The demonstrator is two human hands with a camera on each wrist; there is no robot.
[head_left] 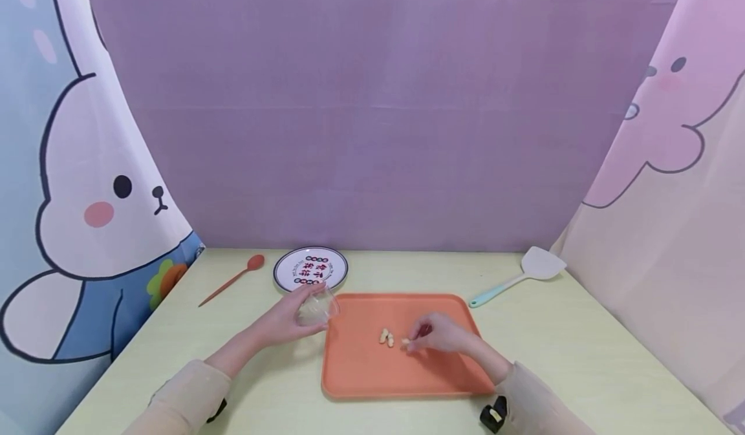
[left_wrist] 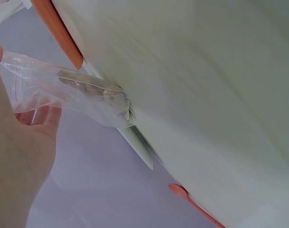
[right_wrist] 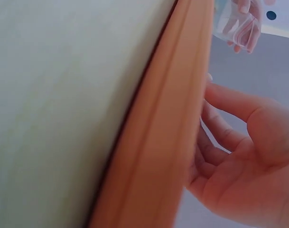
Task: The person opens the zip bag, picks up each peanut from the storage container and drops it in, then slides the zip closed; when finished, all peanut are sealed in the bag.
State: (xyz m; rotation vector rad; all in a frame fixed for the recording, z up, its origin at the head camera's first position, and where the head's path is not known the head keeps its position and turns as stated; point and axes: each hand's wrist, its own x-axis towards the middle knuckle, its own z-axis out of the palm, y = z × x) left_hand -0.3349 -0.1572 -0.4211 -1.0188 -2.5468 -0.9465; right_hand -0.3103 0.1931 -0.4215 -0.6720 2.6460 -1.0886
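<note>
In the head view, my left hand (head_left: 291,315) grips a clear, crinkled plastic bag (head_left: 316,307) just off the left edge of an orange tray (head_left: 355,377). Brownish-beige pieces (left_wrist: 89,85) show through the bag in the left wrist view; their kind is unclear. Over the tray, my right hand (head_left: 441,333) pinches a pale peanut (head_left: 405,342) between thumb and fingertips. Two more unshelled peanuts (head_left: 387,338) lie side by side on the tray, left of those fingertips. The tray's rim blocks most of the fingertips in the right wrist view.
Behind the bag stands a white plate (head_left: 285,273) with a dark rim and red print. A red spoon (head_left: 233,280) lies at the back left. At the back right is a spatula (head_left: 538,265) with a pale green handle. A purple cloth (head_left: 372,131) hangs behind the table.
</note>
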